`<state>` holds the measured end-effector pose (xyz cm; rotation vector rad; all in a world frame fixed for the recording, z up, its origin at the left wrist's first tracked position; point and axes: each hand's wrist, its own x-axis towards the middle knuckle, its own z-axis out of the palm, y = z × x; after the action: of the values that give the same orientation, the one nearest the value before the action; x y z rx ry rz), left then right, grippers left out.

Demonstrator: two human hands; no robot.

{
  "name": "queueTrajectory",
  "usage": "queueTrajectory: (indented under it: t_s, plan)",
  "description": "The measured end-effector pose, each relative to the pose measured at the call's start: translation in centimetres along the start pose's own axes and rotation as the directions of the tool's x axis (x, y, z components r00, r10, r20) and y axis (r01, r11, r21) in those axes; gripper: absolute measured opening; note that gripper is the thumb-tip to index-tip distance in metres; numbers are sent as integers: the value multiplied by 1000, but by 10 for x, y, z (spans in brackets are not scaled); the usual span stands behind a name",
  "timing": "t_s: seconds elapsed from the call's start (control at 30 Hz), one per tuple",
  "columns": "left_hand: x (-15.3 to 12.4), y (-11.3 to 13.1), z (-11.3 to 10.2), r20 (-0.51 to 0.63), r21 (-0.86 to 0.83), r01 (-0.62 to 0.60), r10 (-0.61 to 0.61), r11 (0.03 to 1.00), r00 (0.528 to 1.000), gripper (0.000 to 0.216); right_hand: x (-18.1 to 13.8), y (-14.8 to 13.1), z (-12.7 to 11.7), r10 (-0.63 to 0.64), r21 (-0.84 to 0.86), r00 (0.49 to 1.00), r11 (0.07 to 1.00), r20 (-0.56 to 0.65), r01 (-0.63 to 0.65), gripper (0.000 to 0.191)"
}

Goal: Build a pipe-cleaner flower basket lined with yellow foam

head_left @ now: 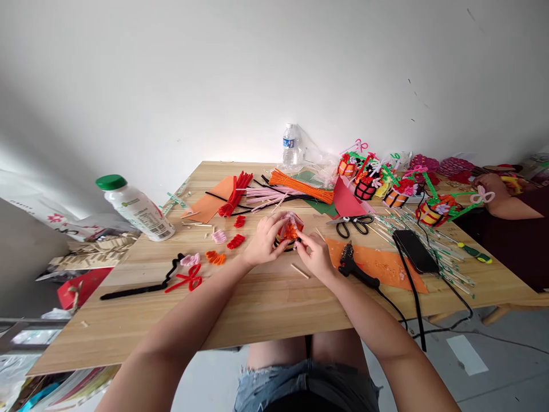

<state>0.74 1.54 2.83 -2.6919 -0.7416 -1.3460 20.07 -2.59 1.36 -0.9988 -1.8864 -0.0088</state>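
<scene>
Between both hands is a small pipe-cleaner lantern (290,229) in orange, red and black, partly hidden by fingers. My left hand (269,237) is closed around its left side. My right hand (314,252) pinches at its lower right, fingertips touching it. Left of the hands lie curled pipe-cleaner pieces: an orange one (215,258), a red one (235,241) and a pink one (219,236). Further left are a red bow (189,278) and a bent black pipe cleaner (141,292). A short wooden stick (300,271) rests just below the hands.
A glue gun (355,269) lies on orange felt (392,268) at right, near black scissors (351,225) and a phone (415,250). Behind are pipe-cleaner bundles (300,186) and finished lanterns (395,197). A white bottle (137,209) stands left. Another person's arm (510,200) is at far right.
</scene>
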Motion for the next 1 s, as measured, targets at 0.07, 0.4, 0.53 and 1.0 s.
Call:
queueTrajectory:
  t_s: [0.07,0.4,0.53,1.0]
  plan:
    - [0,0,0,-3,-3,-2,2,1000,1000,62,0,0,0,6,-1,1000,1000,7,-6,34]
    - [0,0,0,-1,2,3,-3,1000,1000,62,0,0,0,5,-1,1000,1000,0,-5,34]
    - [0,0,0,11,4,17,-17,1000,1000,63,0,0,0,-8,-7,1000,1000,-13,8,33]
    - [1,0,-1,-3,7,-23,23,1000,1000,64,0,0,0,-16,-6,1000,1000,4,16,34]
